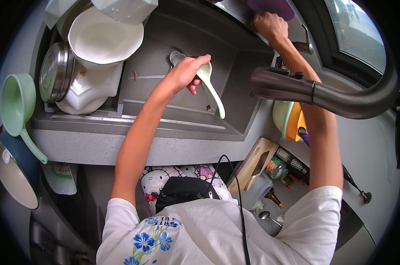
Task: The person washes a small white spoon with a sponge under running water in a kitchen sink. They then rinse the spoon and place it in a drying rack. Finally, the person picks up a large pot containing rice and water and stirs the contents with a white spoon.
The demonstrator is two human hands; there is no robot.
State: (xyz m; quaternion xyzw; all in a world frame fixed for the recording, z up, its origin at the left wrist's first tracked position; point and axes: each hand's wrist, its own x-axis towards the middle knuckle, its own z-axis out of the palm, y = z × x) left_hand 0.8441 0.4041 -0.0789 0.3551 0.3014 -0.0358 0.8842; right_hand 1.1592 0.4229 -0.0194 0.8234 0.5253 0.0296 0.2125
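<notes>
My left hand (pixel 188 73) is over the sink basin (pixel 183 20), its fingers closed around a pale green-white soup spoon (pixel 213 90). The spoon's handle slants down to the right. Rounded greyish utensil ends (pixel 176 57) stick out past the far side of that hand; I cannot tell whether they are in its grip. Beyond the basin's back right edge, my right hand (pixel 272 27) is curled beside a flat purple item (pixel 274 7). Its fingertips are hidden, so what it grips cannot be made out. The dark faucet spout (pixel 282 85) crosses in front of my right forearm.
White bowls (pixel 105 34), a lidded metal container (pixel 54 73) and white dishes (pixel 97 81) are stacked at the basin's left. A green ladle (pixel 18 104) hangs over the left counter. Colanders (pixel 287 121) and a wooden board (pixel 253 162) are on the right. Food scraps (pixel 208 107) dot the basin.
</notes>
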